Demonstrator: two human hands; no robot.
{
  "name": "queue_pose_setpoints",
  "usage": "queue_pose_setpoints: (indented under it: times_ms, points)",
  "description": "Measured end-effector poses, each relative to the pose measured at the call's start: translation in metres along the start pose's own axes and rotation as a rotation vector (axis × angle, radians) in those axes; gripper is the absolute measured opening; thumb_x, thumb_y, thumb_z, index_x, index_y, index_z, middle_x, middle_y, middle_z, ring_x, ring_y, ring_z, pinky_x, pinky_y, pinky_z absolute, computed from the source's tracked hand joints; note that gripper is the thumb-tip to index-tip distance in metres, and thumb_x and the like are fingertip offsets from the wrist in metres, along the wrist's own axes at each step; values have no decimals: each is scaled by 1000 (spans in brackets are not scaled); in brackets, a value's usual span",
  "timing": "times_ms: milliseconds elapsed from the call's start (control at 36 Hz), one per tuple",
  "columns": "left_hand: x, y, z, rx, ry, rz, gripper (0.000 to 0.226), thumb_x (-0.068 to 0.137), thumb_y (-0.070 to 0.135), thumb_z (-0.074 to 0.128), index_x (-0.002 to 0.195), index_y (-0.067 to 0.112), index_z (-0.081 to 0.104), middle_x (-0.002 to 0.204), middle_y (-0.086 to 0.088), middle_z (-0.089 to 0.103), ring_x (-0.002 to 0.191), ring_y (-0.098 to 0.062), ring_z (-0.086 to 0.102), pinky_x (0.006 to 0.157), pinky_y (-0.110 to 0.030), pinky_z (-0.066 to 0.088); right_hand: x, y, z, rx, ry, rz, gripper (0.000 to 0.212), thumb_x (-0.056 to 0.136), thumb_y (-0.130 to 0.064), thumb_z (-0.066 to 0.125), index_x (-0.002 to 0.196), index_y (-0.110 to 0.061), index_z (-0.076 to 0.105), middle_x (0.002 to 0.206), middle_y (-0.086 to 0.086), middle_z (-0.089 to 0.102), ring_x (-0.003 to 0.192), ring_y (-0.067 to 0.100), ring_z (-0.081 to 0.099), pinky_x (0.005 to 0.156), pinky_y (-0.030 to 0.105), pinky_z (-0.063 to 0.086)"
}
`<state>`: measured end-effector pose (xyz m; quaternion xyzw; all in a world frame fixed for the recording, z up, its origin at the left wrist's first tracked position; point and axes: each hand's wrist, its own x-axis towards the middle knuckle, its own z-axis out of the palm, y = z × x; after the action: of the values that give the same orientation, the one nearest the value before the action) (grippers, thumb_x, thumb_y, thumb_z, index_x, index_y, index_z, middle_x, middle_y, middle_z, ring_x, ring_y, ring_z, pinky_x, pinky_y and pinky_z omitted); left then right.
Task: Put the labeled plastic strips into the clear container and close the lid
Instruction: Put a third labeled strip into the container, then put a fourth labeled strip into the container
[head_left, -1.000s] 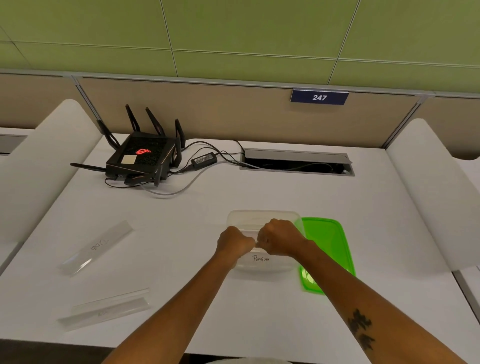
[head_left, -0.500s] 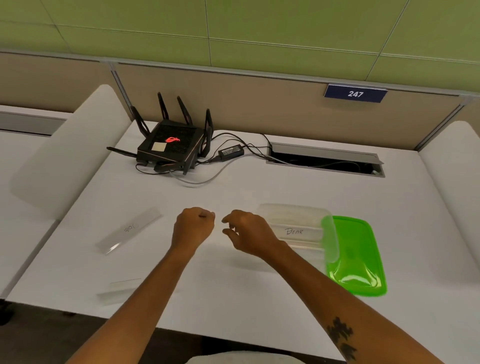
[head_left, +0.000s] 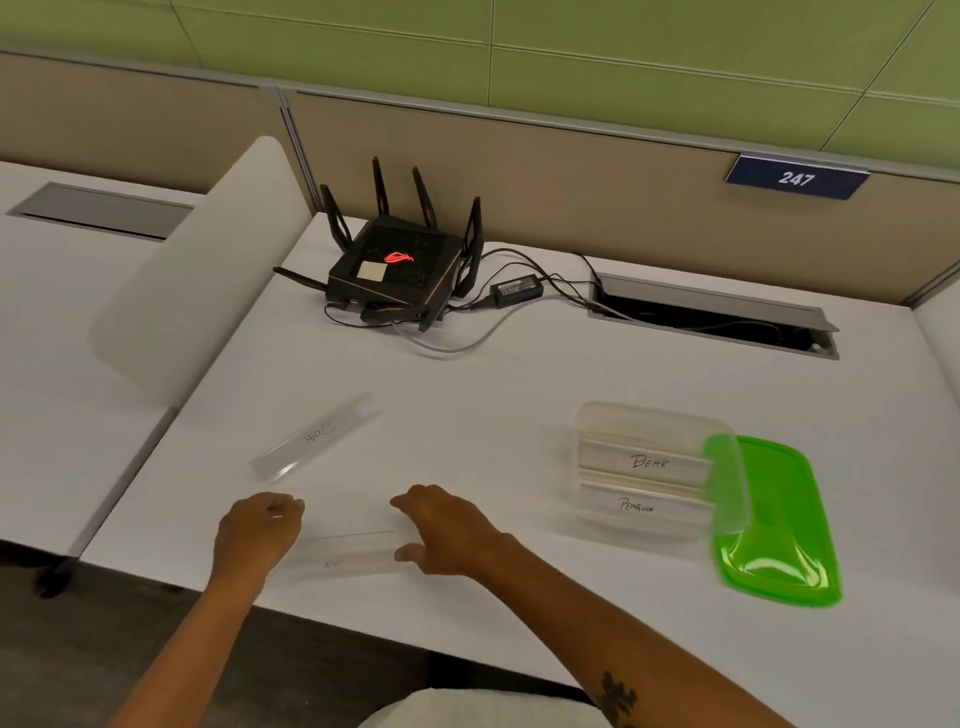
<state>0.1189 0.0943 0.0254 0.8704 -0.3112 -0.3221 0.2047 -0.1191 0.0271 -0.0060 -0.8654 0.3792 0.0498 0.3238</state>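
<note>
The clear container (head_left: 623, 413) stands open at the right of the white desk, with two labelled strips in it, "Bear" (head_left: 649, 461) and "Penguin" (head_left: 636, 505). Its green lid (head_left: 779, 545) lies flat just right of it, partly under the container's right side. A clear strip (head_left: 348, 556) lies near the desk's front edge. My left hand (head_left: 260, 530), fingers curled, is at that strip's left end. My right hand (head_left: 447, 530) arches over its right end, thumb and fingers apart. Another labelled strip (head_left: 317, 436) lies farther back on the left.
A black router (head_left: 400, 270) with antennas, its power adapter (head_left: 517, 288) and loose cables sit at the back. An open cable hatch (head_left: 711, 317) is at the back right. A white curved divider (head_left: 208, 270) borders the desk's left side.
Both hands left the container, where they had set the "Penguin" strip, and moved left and toward me to the strip at the front edge. The view swung left.
</note>
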Motion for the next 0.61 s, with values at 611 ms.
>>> queue_pose_setpoints:
  times_ms: [611]
  points:
    - [11, -49, -6, -77, -73, -73, 47, 96, 29, 68, 138, 11, 57, 119, -16, 70, 114, -35, 63, 101, -49, 49, 31, -35, 46, -224, 84, -101, 46, 87, -24, 76, 126, -9, 57, 117, 12, 62, 104, 28, 57, 85, 43, 52]
